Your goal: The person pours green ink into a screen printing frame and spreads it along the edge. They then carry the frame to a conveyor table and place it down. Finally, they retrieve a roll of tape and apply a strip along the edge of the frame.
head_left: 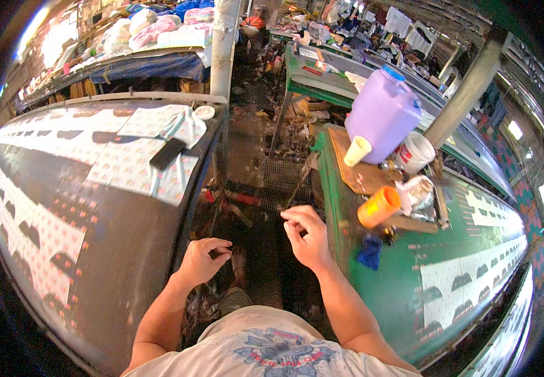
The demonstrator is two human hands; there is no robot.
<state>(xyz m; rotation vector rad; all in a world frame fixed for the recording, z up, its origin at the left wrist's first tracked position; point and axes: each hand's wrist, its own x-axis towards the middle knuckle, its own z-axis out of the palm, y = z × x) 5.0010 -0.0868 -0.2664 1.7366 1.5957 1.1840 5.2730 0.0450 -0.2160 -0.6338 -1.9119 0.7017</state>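
Both my hands hang in the air over the dark aisle between two long tables. My left hand [204, 261] is beside the edge of the left table [124, 229]. Its fingers are loosely curved, with a gap between thumb and forefinger and nothing visible in them. My right hand [309, 237] is held a little higher, near the green table [385, 283]. The fingers bend toward the left, apart from the thumb, and I see nothing held. Closest to this hand are a blue cloth [369, 252] and an orange plastic container [380, 206] on the green table.
A purple jerrycan [382, 113], a cream cup [357, 151] and a white bucket [415, 152] crowd the green table's far end. On the left table lie patterned cloth sheets [112, 168] and a black phone [167, 154]. A white post [223, 50] stands beyond. Debris litters the aisle floor [247, 151].
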